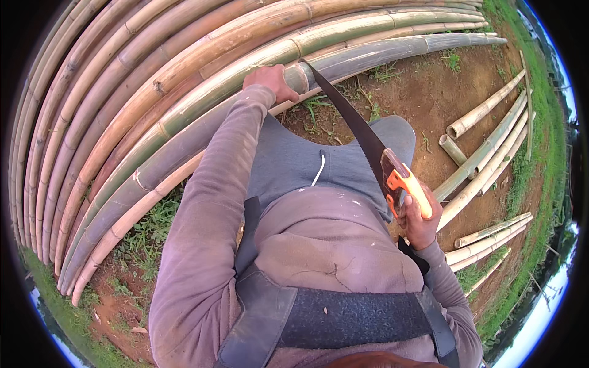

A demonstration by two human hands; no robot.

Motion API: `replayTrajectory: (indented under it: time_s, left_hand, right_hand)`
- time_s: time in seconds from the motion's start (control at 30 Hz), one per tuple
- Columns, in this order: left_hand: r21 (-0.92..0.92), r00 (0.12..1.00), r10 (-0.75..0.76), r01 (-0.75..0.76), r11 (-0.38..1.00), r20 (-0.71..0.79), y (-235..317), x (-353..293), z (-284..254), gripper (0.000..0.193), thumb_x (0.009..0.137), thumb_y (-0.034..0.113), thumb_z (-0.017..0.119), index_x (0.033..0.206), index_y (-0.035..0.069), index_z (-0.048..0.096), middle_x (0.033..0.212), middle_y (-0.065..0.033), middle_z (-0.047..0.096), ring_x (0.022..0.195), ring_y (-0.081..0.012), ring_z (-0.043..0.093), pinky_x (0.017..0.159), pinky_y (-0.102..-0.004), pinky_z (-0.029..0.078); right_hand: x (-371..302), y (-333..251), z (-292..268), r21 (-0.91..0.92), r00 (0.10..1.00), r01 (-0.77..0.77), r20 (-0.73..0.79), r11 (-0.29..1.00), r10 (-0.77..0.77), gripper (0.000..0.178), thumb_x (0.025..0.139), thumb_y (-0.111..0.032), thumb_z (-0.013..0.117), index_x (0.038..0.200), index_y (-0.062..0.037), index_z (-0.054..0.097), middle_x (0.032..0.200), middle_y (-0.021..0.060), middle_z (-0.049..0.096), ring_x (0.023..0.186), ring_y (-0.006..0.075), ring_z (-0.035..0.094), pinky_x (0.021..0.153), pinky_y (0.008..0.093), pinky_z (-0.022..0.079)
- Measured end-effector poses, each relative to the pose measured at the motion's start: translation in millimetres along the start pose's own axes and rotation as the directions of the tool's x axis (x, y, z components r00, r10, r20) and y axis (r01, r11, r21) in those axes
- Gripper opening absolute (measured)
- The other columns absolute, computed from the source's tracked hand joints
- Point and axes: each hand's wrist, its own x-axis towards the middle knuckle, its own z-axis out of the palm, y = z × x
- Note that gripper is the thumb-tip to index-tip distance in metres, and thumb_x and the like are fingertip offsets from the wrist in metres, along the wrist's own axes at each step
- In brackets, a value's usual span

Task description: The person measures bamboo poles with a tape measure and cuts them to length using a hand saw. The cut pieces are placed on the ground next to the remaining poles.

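My left hand (272, 83) is wrapped over a thick grey-green bamboo pole (211, 122), the nearest large one of the row. In my right hand (420, 216) is the orange handle of a handsaw (351, 116), my fingers closed round it. The dark toothed blade slants up and leftward from the handle. Its tip lies at the pole just right of my left hand, beside a pale ring at a joint. Whether the teeth are in a cut there cannot be made out.
Many long bamboo poles (123, 73) lie side by side beyond my knees. Shorter cut bamboo pieces (485, 110) rest on the brown soil (399, 92) at the right, with more pieces (491, 239) nearer. Grass (144, 236) grows along the edges.
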Motion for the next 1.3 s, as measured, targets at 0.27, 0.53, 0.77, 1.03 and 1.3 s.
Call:
replayTrajectory:
  time_s: [0.27,0.53,0.77,1.03,1.3]
  left_hand:
    - [0.039,0.999,0.025,-0.023,0.999,-0.047,17.3,-7.8,-0.8,0.084,0.072,0.055,0.083,0.14,0.011,0.06,0.13,-0.0154,0.072,0.122,-0.034,0.068,0.102,-0.045,0.055]
    - [0.025,1.0,-0.022,0.022,0.999,-0.023,6.1,-12.0,3.3,0.084,0.072,0.055,0.084,0.14,0.011,0.06,0.128,-0.0153,0.073,0.12,-0.0336,0.069,0.102,-0.0441,0.055]
    - [0.059,0.999,0.003,0.0,0.998,-0.044,16.2,-17.6,6.3,0.082,0.073,0.057,0.084,0.138,0.012,0.061,0.131,-0.0145,0.071,0.123,-0.0319,0.068,0.104,-0.043,0.055]
    - [0.052,1.0,-0.01,0.011,0.999,-0.012,13.7,-9.0,4.0,0.087,0.073,0.056,0.084,0.143,0.013,0.058,0.132,-0.0138,0.071,0.123,-0.0323,0.068,0.103,-0.0453,0.055]
    - [0.026,0.999,-0.004,0.005,1.0,-0.046,6.8,-9.9,3.0,0.083,0.073,0.057,0.085,0.139,0.013,0.061,0.131,-0.013,0.071,0.124,-0.0313,0.067,0.105,-0.0437,0.055]
  right_hand:
    - [144.7,3.6,94.8,0.089,0.998,-0.055,0.008,0.995,0.054,0.033,0.099,-0.022,0.075,0.122,0.0009,0.07,0.079,-0.0017,0.068,0.06,0.0048,0.058,0.052,0.0245,0.046]
    - [17.4,-3.2,1.7,-0.005,1.0,-0.015,0.011,1.0,0.015,0.037,0.102,-0.016,0.07,0.134,0.0017,0.066,0.082,0.0007,0.07,0.064,0.0048,0.062,0.051,0.0203,0.045]
    - [113.6,-9.1,81.6,0.075,0.991,-0.132,0.031,0.988,0.13,0.032,0.099,-0.019,0.074,0.123,0.002,0.07,0.081,0.0001,0.069,0.062,0.0055,0.06,0.053,0.024,0.047]
    - [42.8,1.6,23.8,0.023,0.986,-0.169,0.013,0.985,0.169,0.035,0.102,-0.018,0.071,0.133,-0.0013,0.067,0.08,0.0006,0.069,0.06,0.0044,0.057,0.05,0.0221,0.045]
    - [48.7,-6.0,25.1,0.004,0.997,-0.068,0.033,0.998,0.068,0.033,0.101,-0.019,0.071,0.128,0.0009,0.069,0.079,0.0,0.068,0.061,0.0051,0.06,0.053,0.0226,0.047]
